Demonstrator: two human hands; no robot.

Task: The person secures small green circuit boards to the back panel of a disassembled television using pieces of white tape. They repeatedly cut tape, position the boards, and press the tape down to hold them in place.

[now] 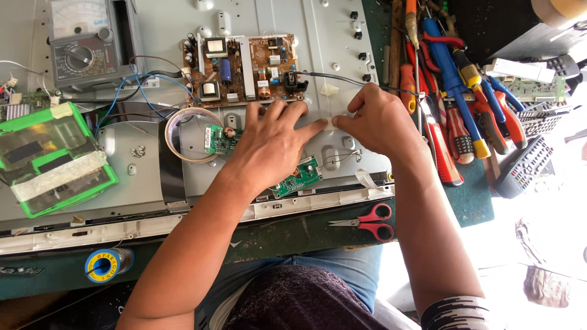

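- Multimeter (82,46) is sitting at the top left of the bench, its blue leads (131,91) trailing toward the brown power board (241,67) that is lying screwed to the grey metal back panel (140,177).
- Green plastic case (52,156) at the left edge is holding a dark board under a clear cover; strips of masking tape are crossing its lid, so the rest of its contents cannot be read.
- Tape roll (189,134) is resting on the panel beside a small green board (215,139).
- Left hand (269,143) is lying open and flat on the panel, fingers spread, index fingertip pressing one end of a short tape strip (333,122).
- Right hand (376,122) is pinching the other end of that strip, smoothing it onto the panel just below a black cable (333,78).
- Judgement: boards are mounted and the taping is partly done; another loose strip (365,179) is waiting near the panel's lower edge.
- Red-handled scissors (370,221) are lying closed in front; screwdrivers and pliers (455,91) are lying piled at the right.
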